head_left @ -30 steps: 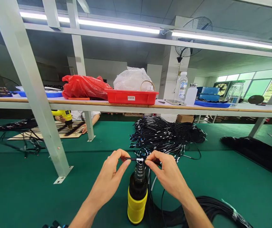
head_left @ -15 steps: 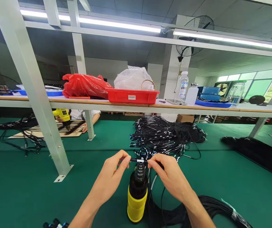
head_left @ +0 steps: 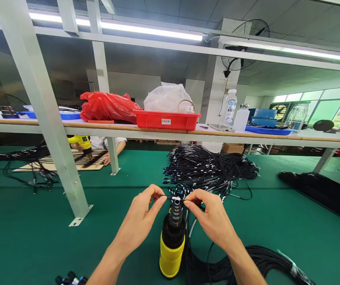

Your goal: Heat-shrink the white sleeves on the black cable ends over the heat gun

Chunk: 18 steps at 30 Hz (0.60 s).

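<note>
Between my two hands a thin black cable with a white sleeve [head_left: 175,198] is stretched level. My left hand [head_left: 142,215] pinches its left part with thumb and forefinger. On the other side my right hand [head_left: 210,215] pinches the cable close to the sleeve. Directly below the sleeve is the nozzle of a yellow and black heat gun [head_left: 172,253], which stands upright on the green table. Whether the nozzle touches the cable I cannot tell. Just behind my hands lie the white-tipped ends of a large heap of black cables [head_left: 205,166].
A coil of black cables [head_left: 259,257] lies at the front right, and black connectors [head_left: 70,279] at the front left. A white steel post [head_left: 60,158] stands to the left. Overhead a shelf holds a red bin [head_left: 166,120]. Across the table a co-worker's hand holds another heat gun [head_left: 82,143].
Both hands still pinch the cable over the nozzle. The sleeve and my left hand have shifted slightly up and to the right. The camera view has moved a little.
</note>
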Each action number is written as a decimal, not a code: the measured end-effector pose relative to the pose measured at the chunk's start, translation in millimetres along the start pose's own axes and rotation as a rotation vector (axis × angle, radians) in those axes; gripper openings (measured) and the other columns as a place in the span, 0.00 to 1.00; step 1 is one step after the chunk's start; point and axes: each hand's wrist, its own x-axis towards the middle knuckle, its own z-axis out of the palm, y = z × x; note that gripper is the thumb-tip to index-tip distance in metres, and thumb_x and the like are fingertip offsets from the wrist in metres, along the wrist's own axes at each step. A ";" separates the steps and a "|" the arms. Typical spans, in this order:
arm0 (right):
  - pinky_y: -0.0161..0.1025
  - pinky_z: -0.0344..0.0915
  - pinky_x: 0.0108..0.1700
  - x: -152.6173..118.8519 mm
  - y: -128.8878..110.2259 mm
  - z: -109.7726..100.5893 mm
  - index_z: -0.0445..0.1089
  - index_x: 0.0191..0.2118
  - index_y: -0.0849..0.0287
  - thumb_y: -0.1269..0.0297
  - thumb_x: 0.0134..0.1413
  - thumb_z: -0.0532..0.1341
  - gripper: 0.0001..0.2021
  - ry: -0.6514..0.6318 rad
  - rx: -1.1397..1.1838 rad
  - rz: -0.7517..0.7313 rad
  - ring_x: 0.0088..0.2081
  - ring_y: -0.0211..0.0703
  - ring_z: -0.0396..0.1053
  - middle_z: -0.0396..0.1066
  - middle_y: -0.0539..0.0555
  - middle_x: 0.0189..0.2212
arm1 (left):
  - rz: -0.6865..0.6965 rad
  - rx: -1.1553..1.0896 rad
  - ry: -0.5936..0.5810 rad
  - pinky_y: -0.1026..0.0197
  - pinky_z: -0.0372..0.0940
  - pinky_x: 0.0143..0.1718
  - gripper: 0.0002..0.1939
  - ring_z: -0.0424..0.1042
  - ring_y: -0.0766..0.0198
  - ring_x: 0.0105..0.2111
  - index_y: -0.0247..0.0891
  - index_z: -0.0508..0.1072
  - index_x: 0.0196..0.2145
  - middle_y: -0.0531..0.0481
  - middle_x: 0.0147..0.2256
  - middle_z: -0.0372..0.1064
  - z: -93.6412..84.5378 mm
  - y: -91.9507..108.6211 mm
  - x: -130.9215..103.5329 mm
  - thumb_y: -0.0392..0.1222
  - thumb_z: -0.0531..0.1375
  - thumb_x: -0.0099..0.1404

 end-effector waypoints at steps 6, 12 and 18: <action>0.34 0.53 0.28 -2.7 -2.1 0.3 0.67 0.23 0.58 0.61 0.66 0.52 0.19 -0.061 -0.086 -0.017 0.22 0.36 0.59 0.66 0.46 0.19 | -0.030 0.039 0.019 0.62 0.49 0.27 0.25 0.54 0.65 0.22 0.41 0.55 0.20 0.57 0.19 0.52 0.8 -2.9 -0.1 0.58 0.45 0.70; 0.33 0.56 0.31 -1.2 2.0 -0.7 0.67 0.29 0.57 0.64 0.63 0.55 0.11 0.007 0.005 -0.022 0.28 0.38 0.63 0.68 0.48 0.25 | -0.003 -0.045 -0.035 0.62 0.56 0.36 0.15 0.62 0.61 0.36 0.43 0.65 0.33 0.54 0.33 0.64 2.8 0.0 -0.9 0.54 0.49 0.69; 0.35 0.52 0.30 -4.2 -2.5 -4.1 0.64 0.23 0.58 0.60 0.67 0.50 0.20 -0.059 -0.052 -0.001 0.24 0.36 0.57 0.63 0.46 0.20 | -0.020 0.029 0.000 0.60 0.52 0.32 0.26 0.58 0.63 0.26 0.40 0.58 0.21 0.56 0.22 0.56 6.0 0.4 0.3 0.58 0.43 0.71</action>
